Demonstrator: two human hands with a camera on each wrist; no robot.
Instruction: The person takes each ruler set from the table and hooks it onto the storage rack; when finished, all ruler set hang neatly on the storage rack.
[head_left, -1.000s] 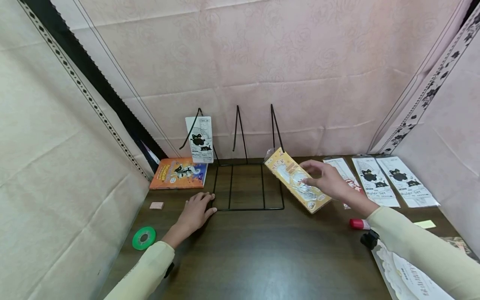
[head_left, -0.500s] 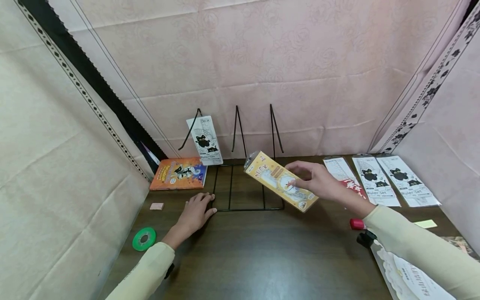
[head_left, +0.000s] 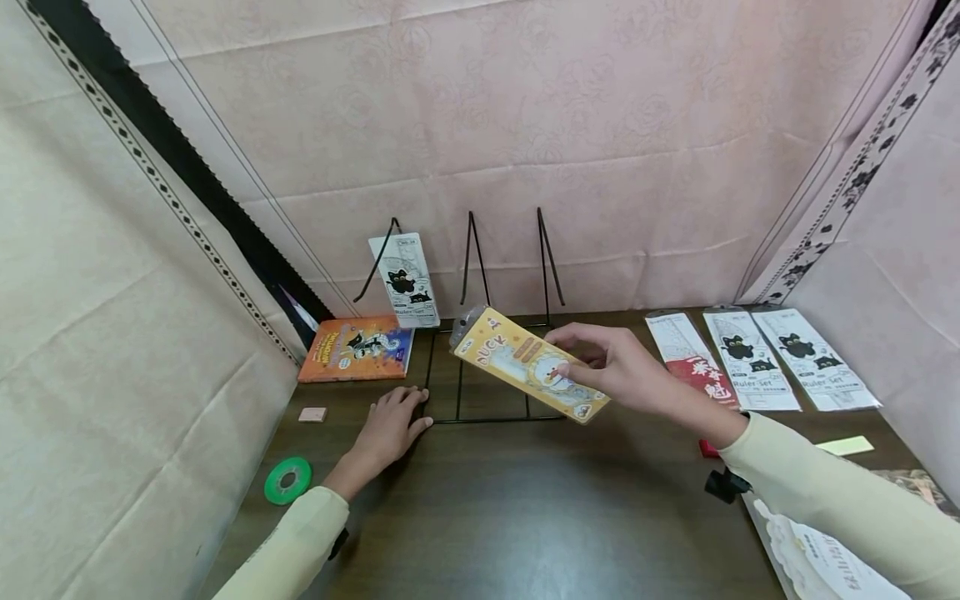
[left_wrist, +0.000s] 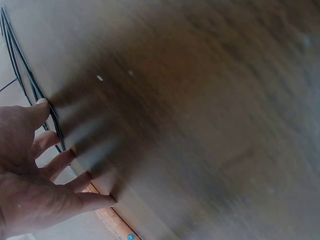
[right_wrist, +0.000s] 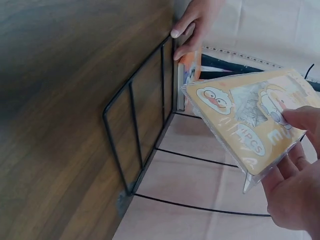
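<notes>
- I see the right hand (head_left: 613, 367) right of the middle of the head view, pinching a yellow pack (head_left: 521, 358) between its thumb and fingers.
- The yellow pack is up in the air over the black wire rack (head_left: 491, 421). It leans, with its clear top toward the upper left, and it has a duck on it.
- The left hand (head_left: 388, 427) is left of the middle, fingers spread, with its tips touching the rack's front left corner.
- The rack sits on the brown counter (head_left: 525, 525) in the middle, with three black arms at its back.
- A white cat pack (head_left: 406, 282) hangs tilted on the left arm.
- Just below that is an orange book (head_left: 358, 348), lying flat.
- At the lower left are a small pink block (head_left: 312, 414) and a green ring (head_left: 288, 481).
- On the right side lie a red and white pack (head_left: 701, 379) and two more cat packs, the near one (head_left: 750, 362) and the far one (head_left: 816, 360).
</notes>
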